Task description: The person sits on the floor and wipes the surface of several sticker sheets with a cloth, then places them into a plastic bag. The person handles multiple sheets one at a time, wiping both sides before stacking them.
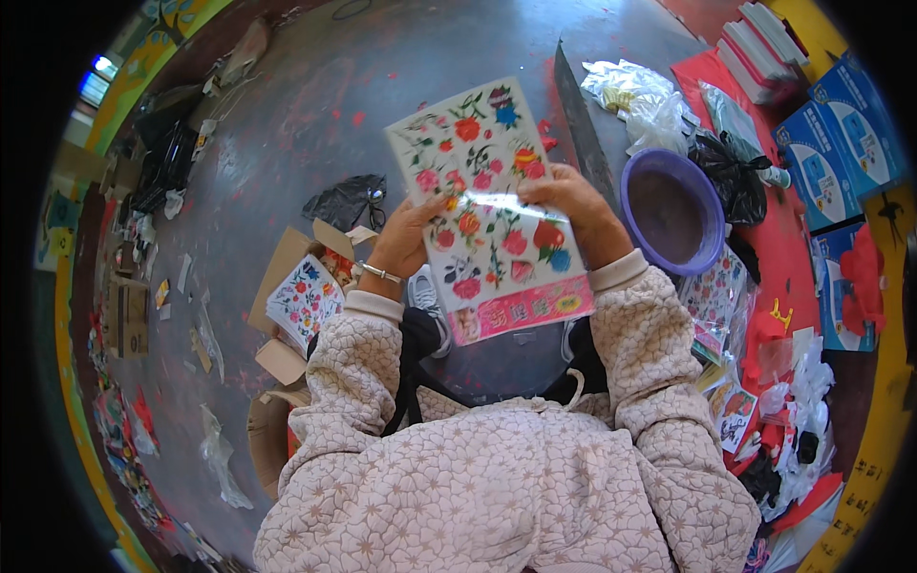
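Between my hands is a flower sticker sheet (497, 248) in a clear glossy sleeve, with a pink printed band along its near edge. My left hand (406, 237) grips its left edge, thumb on top. On the opposite edge, my right hand (576, 210) pinches it the same way; the fingers of both hands are partly hidden beneath. The sheet is tilted, its far end leaning left. To the left of my left forearm, an open cardboard box (272, 298) holds similar flower sheets (306, 298).
A purple basin (714, 239) stands right of my right hand. Past it are a black plastic bag (734, 177), clear plastic wrapping (635, 95) and blue boxes (845, 143). More flower sheets (705, 296) lie near my right elbow. Another black bag (349, 199) lies on the floor ahead.
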Available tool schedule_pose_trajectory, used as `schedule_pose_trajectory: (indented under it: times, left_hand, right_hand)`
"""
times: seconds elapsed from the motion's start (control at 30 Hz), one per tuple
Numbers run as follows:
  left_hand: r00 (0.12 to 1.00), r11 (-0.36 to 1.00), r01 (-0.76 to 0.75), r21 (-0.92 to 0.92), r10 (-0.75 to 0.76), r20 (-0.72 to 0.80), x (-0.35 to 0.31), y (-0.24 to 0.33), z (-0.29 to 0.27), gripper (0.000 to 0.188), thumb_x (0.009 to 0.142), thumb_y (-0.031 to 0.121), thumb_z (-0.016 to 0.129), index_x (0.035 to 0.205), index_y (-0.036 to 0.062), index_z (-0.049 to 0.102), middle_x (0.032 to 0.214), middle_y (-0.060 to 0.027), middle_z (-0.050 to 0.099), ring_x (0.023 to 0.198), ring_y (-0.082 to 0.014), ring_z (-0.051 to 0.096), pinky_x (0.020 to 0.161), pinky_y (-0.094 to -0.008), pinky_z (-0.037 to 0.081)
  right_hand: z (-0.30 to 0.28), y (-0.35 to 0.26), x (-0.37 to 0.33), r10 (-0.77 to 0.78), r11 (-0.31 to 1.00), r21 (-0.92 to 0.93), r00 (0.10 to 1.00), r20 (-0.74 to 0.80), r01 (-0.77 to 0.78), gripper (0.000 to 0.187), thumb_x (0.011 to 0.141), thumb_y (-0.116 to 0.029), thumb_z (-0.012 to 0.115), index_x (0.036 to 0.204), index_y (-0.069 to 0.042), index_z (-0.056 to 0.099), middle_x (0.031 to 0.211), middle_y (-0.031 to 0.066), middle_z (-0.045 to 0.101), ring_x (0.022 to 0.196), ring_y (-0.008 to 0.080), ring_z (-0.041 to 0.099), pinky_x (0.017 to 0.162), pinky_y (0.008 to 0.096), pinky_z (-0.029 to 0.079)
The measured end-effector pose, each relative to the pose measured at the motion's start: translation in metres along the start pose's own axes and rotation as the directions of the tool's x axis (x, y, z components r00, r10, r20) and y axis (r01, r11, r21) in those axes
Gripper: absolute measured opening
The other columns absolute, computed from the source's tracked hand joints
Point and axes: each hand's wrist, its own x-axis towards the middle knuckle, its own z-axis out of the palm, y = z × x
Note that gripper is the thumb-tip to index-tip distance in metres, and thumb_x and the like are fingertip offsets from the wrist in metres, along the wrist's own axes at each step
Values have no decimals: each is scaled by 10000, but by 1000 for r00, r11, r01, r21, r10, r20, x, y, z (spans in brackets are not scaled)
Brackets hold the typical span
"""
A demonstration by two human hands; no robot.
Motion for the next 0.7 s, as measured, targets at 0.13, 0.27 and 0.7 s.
schedule_pose_trajectory:
  times: [0.13, 0.27, 0.7]
  left_hand:
    - [961, 974, -91, 207, 140, -237, 2, -1, 8, 708, 865, 333, 520, 1380, 104, 91, 1399, -157, 184, 1266, -273, 270, 860, -471, 426]
    - [966, 986, -164, -37, 168, 199, -3, -19, 30, 809, 837, 462, 516, 1387, 146, 14, 1421, -157, 108, 1309, -316, 145, 974, -527, 259]
    - [994, 968, -78, -237, 93, 53, -19, 11, -1, 384, 825, 82, 477, 1195, 2, 416, 1121, -132, 521, 1045, -282, 510, 914, -407, 403]
  right_hand:
    - [-16, -8, 5, -366, 762, -621, 913, -181, 183, 288, 712, -34, 535, 994, 15, 566, 859, 154, 618, 739, 234, 617, 642, 318, 494]
    - [61, 9, -1, -535, 188, -974, 845, 4, 123, 397, 705, -46, 525, 1102, -43, 530, 905, 184, 562, 817, 367, 575, 675, 417, 482]
    - [35, 22, -12, -272, 782, -498, 924, 269, 375, 237, 743, -98, 597, 965, -14, 583, 823, 92, 608, 731, 165, 584, 674, 285, 465]
